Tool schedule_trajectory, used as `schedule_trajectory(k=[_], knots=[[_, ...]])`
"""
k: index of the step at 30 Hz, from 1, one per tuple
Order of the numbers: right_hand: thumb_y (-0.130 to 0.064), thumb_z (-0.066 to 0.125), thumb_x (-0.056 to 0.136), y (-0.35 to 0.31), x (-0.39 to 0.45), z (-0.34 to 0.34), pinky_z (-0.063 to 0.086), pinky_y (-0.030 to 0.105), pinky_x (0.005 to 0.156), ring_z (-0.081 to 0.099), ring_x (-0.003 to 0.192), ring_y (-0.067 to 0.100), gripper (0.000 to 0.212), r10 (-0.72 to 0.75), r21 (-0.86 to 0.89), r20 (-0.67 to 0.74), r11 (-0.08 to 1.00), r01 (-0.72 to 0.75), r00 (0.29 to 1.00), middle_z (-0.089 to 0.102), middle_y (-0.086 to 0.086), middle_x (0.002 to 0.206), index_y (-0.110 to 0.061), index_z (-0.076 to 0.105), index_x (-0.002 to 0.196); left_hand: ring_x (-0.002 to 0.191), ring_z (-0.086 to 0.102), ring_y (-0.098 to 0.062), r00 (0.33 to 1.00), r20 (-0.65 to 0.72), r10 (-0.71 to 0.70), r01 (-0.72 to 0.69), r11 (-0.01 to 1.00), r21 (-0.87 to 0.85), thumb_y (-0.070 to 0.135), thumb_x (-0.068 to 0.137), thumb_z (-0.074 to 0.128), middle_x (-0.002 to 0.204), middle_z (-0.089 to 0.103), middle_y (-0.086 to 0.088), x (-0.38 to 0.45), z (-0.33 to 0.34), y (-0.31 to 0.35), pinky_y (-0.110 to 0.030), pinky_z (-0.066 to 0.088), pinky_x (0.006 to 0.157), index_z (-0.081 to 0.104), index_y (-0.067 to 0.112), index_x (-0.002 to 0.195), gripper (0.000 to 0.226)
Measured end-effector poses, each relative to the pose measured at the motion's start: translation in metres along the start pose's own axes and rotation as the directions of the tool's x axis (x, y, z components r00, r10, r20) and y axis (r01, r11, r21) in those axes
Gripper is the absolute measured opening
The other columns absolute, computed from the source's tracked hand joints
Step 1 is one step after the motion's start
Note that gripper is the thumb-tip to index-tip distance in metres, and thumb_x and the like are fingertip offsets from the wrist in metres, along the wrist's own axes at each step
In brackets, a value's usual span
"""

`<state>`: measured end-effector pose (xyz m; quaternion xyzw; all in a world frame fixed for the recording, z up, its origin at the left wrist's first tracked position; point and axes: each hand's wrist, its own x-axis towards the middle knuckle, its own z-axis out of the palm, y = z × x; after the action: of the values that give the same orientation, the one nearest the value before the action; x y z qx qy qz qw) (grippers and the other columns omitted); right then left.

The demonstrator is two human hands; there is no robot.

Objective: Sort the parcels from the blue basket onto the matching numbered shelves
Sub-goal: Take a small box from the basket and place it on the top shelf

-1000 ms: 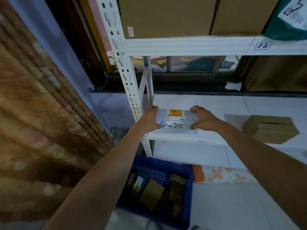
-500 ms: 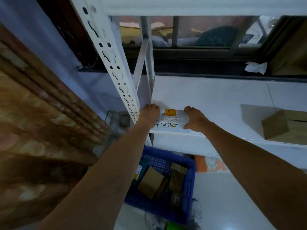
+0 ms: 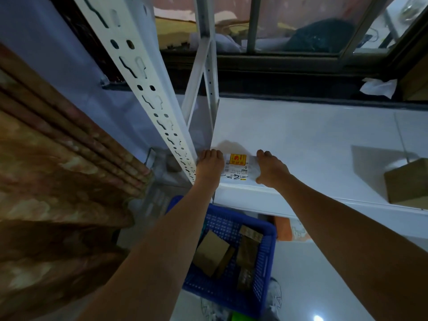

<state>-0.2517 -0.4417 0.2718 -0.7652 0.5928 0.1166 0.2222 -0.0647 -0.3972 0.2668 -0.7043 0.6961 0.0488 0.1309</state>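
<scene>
the flat white plastic mailer parcel (image 3: 238,167) is only partly seen: its left edge lies under the left hand (image 3: 209,166) and its right edge under the right hand (image 3: 271,169), leaving the yellow-and-red sticker, small print and a dark handwritten scrawl that cannot be read. it lies on the white metal shelf (image 3: 312,144) at its front left corner, just beside the perforated white upright post (image 3: 148,93). both hands rest palm-down on the parcel's ends, fingers extended and held close together, pressing rather than wrapped around it; whether any fingertip curls under an edge cannot be told. at 3 o'clock a brown cardboard box (image 3: 408,181) sits on the same shelf, cut off by the frame edge.

at 6 o'clock, on the floor below the shelf, the blue perforated plastic basket (image 3: 266,295) holds several brown cardboard parcels (image 3: 212,253), one tilted, the others dim and overlapping so their count is unclear; the left forearm hides the basket's left side. a patterned brown curtain (image 3: 58,181) fills 9 o'clock.
</scene>
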Motion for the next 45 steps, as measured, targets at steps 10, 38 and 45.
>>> schedule_trajectory(k=[10,38,45], knots=[[-0.028,0.086,0.072,0.001,0.002,0.011,0.034,0.047,0.113,0.043,0.133,0.036,0.102,-0.006,-0.084,0.001,0.996,0.006,1.0,0.04,0.016,0.144,-0.013,0.023,0.15,0.143,0.032,-0.034,1.0,-0.031,-0.003,0.001,0.997,-0.08,0.006,0.082,0.074,0.151,0.033,-0.021,-0.004,0.011,0.003,-0.04,0.025,0.121,0.025,-0.003,0.149,0.083],[-0.01,0.045,0.101,0.078,-0.098,0.327,0.046,0.042,0.077,0.06,0.095,0.036,0.028,0.088,0.187,0.443,0.964,-0.188,0.892,0.059,0.028,0.118,-0.002,0.049,0.128,0.147,0.025,-0.032,0.762,0.64,-0.098,0.483,0.745,-0.461,0.027,0.105,0.038,0.162,0.019,-0.013,-0.166,0.29,0.119,-0.047,0.023,0.119,0.012,0.011,0.158,0.061],[-0.008,0.036,0.105,0.088,-0.034,0.49,0.046,0.037,0.096,0.057,0.117,0.034,0.032,0.098,0.159,0.578,0.96,-0.229,0.81,0.06,0.021,0.129,0.003,0.06,0.124,0.124,0.048,-0.037,0.677,0.735,-0.045,0.643,0.522,-0.561,0.021,0.102,0.044,0.143,0.045,-0.017,-0.124,0.455,0.159,-0.041,0.043,0.091,0.035,0.002,0.146,0.049]])
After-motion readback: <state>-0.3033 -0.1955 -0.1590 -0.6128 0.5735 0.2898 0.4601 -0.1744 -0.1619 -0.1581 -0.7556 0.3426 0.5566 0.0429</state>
